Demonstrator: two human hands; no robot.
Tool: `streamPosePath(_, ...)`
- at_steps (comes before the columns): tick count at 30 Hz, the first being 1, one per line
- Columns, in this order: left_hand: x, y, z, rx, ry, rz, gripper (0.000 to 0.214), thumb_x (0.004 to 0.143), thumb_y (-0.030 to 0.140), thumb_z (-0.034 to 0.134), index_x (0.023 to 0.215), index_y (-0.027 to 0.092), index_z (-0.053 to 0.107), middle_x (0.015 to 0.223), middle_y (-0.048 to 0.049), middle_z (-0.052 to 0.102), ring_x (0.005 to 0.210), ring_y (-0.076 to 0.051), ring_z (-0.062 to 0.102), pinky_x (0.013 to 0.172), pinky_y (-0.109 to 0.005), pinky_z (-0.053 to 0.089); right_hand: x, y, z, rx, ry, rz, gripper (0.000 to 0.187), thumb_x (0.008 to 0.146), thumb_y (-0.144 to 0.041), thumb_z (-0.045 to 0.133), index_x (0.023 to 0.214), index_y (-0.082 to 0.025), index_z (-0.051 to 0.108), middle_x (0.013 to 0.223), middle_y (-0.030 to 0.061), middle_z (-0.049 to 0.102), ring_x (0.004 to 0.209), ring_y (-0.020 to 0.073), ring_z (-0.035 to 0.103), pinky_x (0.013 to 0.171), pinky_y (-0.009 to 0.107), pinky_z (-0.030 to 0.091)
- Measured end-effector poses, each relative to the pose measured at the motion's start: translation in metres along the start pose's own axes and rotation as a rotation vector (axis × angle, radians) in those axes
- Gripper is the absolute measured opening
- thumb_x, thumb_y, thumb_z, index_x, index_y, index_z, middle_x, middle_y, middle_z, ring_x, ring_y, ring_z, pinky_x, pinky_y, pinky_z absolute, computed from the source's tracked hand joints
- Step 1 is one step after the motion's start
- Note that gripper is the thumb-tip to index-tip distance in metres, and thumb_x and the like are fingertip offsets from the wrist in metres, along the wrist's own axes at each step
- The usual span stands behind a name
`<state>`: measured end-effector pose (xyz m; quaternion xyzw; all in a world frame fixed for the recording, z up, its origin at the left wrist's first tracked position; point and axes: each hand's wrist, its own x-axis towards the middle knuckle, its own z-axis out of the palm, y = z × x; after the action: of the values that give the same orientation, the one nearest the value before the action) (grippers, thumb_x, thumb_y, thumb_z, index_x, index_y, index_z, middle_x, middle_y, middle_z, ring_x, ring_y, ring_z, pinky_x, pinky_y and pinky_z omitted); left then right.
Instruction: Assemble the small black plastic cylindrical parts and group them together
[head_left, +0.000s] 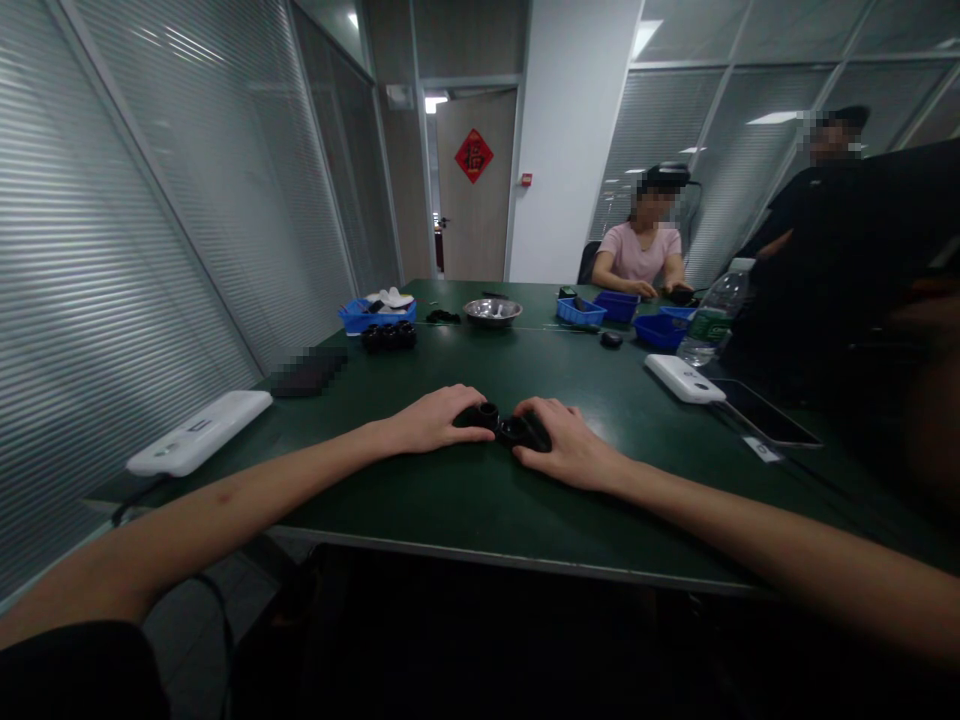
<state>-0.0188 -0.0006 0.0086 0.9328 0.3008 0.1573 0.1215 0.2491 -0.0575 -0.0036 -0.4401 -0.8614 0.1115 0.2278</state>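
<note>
My left hand [439,418] and my right hand [564,445] rest on the dark green table [480,500], close together in front of me. Between them lie small black round parts [501,424], like cups or caps. My left fingers curl over one black part, and my right fingers close over another. The parts touch or nearly touch each other; I cannot tell whether they are joined.
A white device [199,432] lies at the left edge, another white device [684,379] and a phone [765,412] at the right. Farther back stand blue bins [375,315], a metal bowl [493,311], black parts [388,336] and a water bottle [712,315]. Two people are at the far right.
</note>
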Motion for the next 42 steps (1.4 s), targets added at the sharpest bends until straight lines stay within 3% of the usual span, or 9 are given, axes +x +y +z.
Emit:
streamPosePath(9, -0.0023, 0.0037, -0.0014, -0.008, 0.005, -0.039, 0.057, 0.090, 0.062, 0.064, 0.125, 0.017, 0.061, 0.121, -0.0118, 0.065, 0.109, -0.028, 0.061, 0.094, -0.041, 0.049, 0.0007, -0.0038, -0.0016, -0.010, 0.004, 0.032, 0.032, 0.091, -0.041, 0.065, 0.116, -0.024, 0.056, 0.122, 0.0083, 0.067, 0.116, 0.0307, 0.059, 0.098, 0.050, 0.040)
streamPosePath(42, -0.0025, 0.0033, -0.0014, 0.018, 0.010, -0.012, 0.051, 0.092, 0.060, 0.061, 0.122, 0.019, 0.061, 0.117, -0.0110, 0.066, 0.105, -0.027, 0.063, 0.091, -0.040, 0.050, -0.0007, -0.0067, -0.0054, -0.028, -0.015, 0.004, 0.032, 0.093, -0.042, 0.063, 0.119, -0.024, 0.057, 0.124, 0.0092, 0.067, 0.115, 0.0313, 0.060, 0.097, 0.051, 0.041)
